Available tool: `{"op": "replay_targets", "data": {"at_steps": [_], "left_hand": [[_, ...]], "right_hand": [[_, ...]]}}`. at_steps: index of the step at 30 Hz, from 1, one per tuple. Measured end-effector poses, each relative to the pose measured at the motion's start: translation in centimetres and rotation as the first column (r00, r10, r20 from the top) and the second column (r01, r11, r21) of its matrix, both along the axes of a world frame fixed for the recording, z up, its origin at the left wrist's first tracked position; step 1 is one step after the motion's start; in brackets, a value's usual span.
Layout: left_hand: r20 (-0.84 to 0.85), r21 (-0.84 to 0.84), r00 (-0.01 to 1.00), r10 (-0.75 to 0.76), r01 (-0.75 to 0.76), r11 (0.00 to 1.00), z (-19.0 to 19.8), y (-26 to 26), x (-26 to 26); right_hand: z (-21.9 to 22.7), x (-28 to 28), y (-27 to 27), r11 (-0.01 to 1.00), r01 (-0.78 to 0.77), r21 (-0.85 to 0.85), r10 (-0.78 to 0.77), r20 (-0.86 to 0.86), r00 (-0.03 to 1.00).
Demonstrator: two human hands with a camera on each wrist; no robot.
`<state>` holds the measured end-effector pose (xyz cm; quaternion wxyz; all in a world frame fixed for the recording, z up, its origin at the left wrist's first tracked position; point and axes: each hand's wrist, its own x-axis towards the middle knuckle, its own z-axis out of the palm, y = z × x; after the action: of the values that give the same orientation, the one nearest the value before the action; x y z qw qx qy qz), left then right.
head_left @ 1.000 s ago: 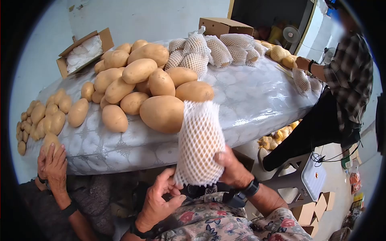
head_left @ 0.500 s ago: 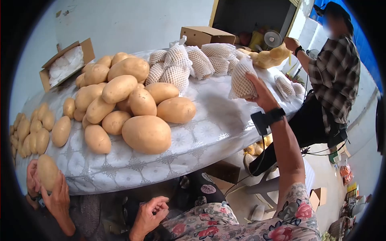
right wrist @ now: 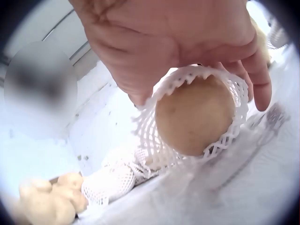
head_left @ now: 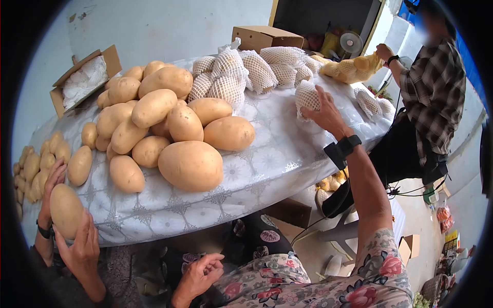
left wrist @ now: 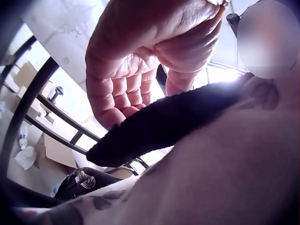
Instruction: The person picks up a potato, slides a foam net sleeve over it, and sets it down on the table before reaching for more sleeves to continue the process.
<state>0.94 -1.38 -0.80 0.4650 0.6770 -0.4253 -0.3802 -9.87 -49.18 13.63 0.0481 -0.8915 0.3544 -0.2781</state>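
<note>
My right hand [head_left: 328, 114] is over a potato in a white foam net sleeve [head_left: 306, 98] on the right part of the table. Its fingers are spread and fairly straight, the thumb beside the sleeve. In the right wrist view, the bare potato end [right wrist: 194, 115] shows through the sleeve's open mouth, under my palm. My left hand [head_left: 197, 280] hangs near my lap, fingers loosely bent around nothing; the left wrist view shows its palm [left wrist: 136, 61]. Nearest the sleeved potato, a group of netted potatoes [head_left: 259, 69] lies farther back.
A pile of bare potatoes [head_left: 154, 128] covers the table's left-middle. At left, another person's hands [head_left: 82, 246] hold a potato [head_left: 67, 210]. A standing person [head_left: 436, 97] at right handles a yellow net bag [head_left: 354, 69]. An open carton [head_left: 84, 82] and a closed carton [head_left: 267, 38] stand behind.
My right hand has carried the sleeved potato from in front of me to the table's right part, and its fingers have spread. My left hand has left the sleeve and dropped toward my lap.
</note>
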Motion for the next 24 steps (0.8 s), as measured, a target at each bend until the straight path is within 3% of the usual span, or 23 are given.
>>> {"op": "replay_targets", "data": {"at_steps": [3, 6, 16, 19, 21, 22, 24], "left_hand": [[-0.023, 0.012, 1.000, -0.017, 0.018, 1.000, -0.2, -0.2, -0.1], [-0.044, 0.043, 0.999, -0.021, 0.023, 0.999, -0.7, -0.3, -0.2], [-0.041, 0.090, 0.999, -0.015, 0.019, 0.996, -0.5, -0.4, -0.1], [-0.020, 0.065, 1.000, -0.002, 0.003, 0.998, 0.2, 0.0, 0.0], [-0.016, 0.054, 1.000, 0.007, -0.006, 0.999, 0.2, 0.4, -0.2], [-0.020, 0.053, 1.000, 0.007, -0.006, 0.999, 0.2, 0.5, -0.3], [-0.023, 0.047, 1.000, -0.004, 0.005, 0.999, 0.2, 0.7, -0.3]], "right_hand": [[0.1, -0.1, 1.0, 0.991, -0.031, -0.132, 0.010, -0.155, 0.988], [0.4, 0.4, 0.2, 0.999, -0.014, -0.043, 0.005, -0.196, 0.981], [0.2, 4.0, -4.3, 0.992, 0.125, -0.023, -0.127, -0.231, 0.965], [-0.1, 4.6, -4.2, 0.990, 0.140, -0.005, -0.139, -0.182, 0.973], [0.2, 4.2, -4.5, 0.987, 0.132, 0.097, -0.118, -0.136, 0.984], [0.1, 3.6, -4.6, 0.991, 0.065, 0.120, -0.062, -0.023, 0.998], [-0.4, 3.0, -4.4, 0.991, 0.075, 0.108, -0.086, 0.098, 0.992]]}}
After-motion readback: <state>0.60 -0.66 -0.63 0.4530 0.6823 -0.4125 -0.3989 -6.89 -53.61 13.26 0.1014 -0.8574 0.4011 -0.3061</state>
